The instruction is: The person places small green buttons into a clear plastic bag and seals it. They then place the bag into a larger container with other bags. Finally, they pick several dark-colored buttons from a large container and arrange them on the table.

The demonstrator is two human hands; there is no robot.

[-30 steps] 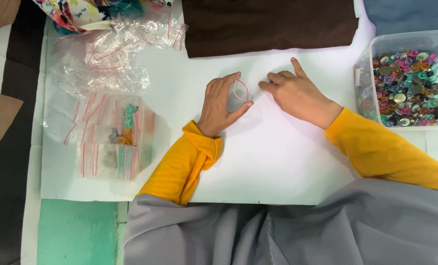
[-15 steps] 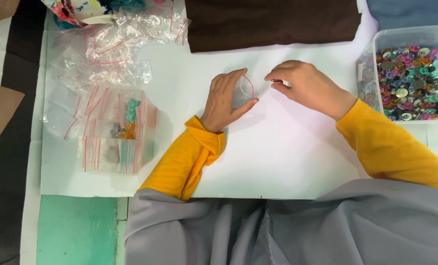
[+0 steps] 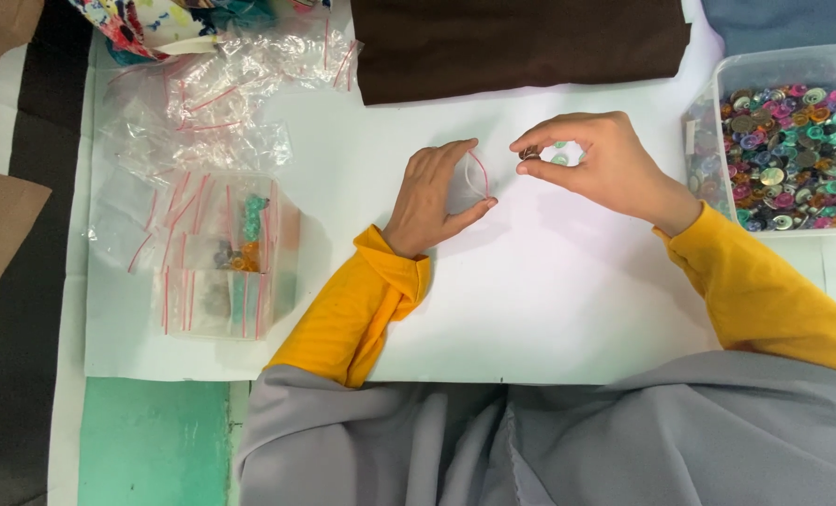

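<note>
My left hand (image 3: 434,195) rests on the white sheet (image 3: 549,290) and holds a small clear zip bag (image 3: 475,174) with a red seal strip, its mouth spread between thumb and fingers. Just to the right, my right hand (image 3: 598,167) pinches a small dark button (image 3: 529,152) between thumb and forefinger, close to the bag's mouth. A couple of greenish buttons (image 3: 559,157) lie on the sheet under that hand. Both arms wear yellow sleeves.
A clear plastic tub (image 3: 720,94) full of several coloured buttons stands at the right edge. At the left lies a heap of empty zip bags (image 3: 202,112) and a clear box (image 3: 231,258) with filled bags. Dark brown cloth (image 3: 521,42) lies at the back.
My right hand has lifted off the sheet and curled, now pinching a button next to the bag. My left hand has spread the bag's mouth wider.
</note>
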